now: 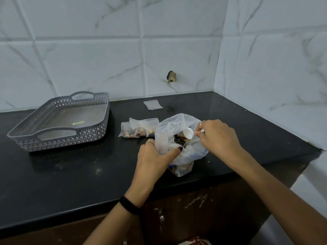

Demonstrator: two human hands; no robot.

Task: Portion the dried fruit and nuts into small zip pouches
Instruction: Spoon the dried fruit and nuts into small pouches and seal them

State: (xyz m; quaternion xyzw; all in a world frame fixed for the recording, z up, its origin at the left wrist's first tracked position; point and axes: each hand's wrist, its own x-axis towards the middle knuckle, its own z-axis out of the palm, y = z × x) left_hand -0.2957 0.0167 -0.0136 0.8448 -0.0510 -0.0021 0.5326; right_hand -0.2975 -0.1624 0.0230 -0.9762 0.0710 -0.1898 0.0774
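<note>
A black counter (70,174) carries everything, set against marble-patterned wall tiles (177,50). Well to the left of both hands and a little farther back stands a grey perforated tray (23,137) with two handles.

Between the two hands sits a large clear plastic bag (177,124) of dried fruit and nuts (179,139), its mouth pulled open and its bottom lying toward the counter's near edge.

The left hand (155,160) has its grip closed on the bag's near-left rim, together with what looks like a small pouch (163,143) held upright against it, thumb stretched across the plastic.

The right hand (217,137) pinches the handle of a small white scoop (188,133); the scoop's bowl sits inside the bag's mouth, just above the fruit and just left of those fingers.

Just behind the left hand, touching the bag's left side, three filled zip pouches (137,129) lie in a row. Farther back, beyond both hands, one empty zip pouch (153,104) lies flat.
</note>
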